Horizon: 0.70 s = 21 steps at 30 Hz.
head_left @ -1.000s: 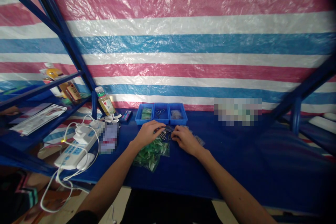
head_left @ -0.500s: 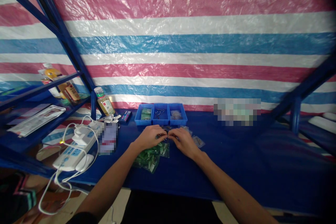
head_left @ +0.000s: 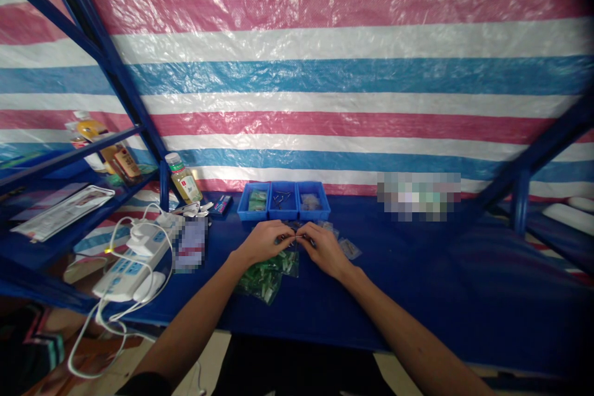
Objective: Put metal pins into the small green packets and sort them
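Left hand (head_left: 264,242), right hand (head_left: 325,249) pinch a metal pin (head_left: 301,237) over green bags (head_left: 264,281) before blue bins (head_left: 284,216).

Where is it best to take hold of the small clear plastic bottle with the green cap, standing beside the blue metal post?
Best grip the wide body of the small clear plastic bottle, not the narrow green cap. Come from its right side, probably with the left hand, which is nearest. The blue metal post stands close on its left, and the bottle's upright pose suits a sideways grip.
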Available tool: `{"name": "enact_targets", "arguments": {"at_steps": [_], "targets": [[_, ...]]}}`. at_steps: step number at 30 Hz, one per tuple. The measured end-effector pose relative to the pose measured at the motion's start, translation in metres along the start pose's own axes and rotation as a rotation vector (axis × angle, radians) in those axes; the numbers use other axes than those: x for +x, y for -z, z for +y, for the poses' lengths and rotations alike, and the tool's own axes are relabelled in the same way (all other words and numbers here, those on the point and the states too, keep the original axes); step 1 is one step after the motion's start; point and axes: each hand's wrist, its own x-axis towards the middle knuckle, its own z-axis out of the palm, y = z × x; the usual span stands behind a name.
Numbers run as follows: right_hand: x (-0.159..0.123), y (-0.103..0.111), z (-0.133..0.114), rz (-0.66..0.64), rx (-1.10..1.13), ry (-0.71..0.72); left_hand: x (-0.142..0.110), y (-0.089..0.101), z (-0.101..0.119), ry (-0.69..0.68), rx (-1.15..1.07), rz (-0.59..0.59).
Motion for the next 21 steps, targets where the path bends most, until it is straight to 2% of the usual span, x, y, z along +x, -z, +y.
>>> {"name": "enact_targets", "arguments": {"at_steps": [21], "targets": [[0.0010,0.0040,-0.0057,-0.015,0.006,-0.018,0.0000,0.0012,0.0002,0.007,-0.013,0.033]]}}
